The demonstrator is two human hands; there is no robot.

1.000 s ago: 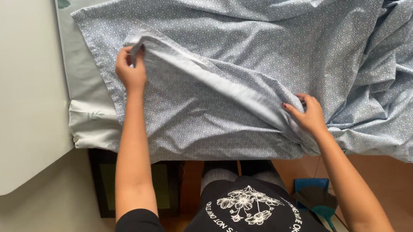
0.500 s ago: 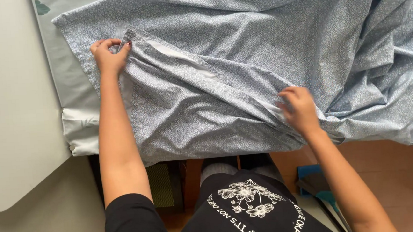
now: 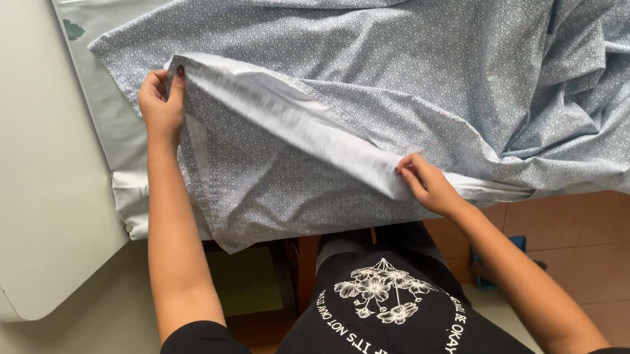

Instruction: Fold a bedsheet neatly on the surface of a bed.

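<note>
A large blue-grey patterned sheet (image 3: 411,67) lies spread over a bed, bunched into folds at the right. My left hand (image 3: 161,106) pinches a corner of the sheet at the upper left. My right hand (image 3: 422,183) grips the same edge near the bed's front side. Between the two hands the edge is pulled taut and turned up, showing its pale underside (image 3: 304,130). Below that fold, part of the sheet hangs over the bed's front edge (image 3: 258,203).
The mattress (image 3: 117,150) with a pale cover shows at the left. A white rounded tabletop (image 3: 27,182) stands left of the bed. Below are a tiled floor (image 3: 601,253), a dark green mat (image 3: 244,278) and a blue object (image 3: 509,256) by my legs.
Both hands have lifted the sheet's edge and stretched it tight between them, so the pale underside now shows. The view has shifted slightly.
</note>
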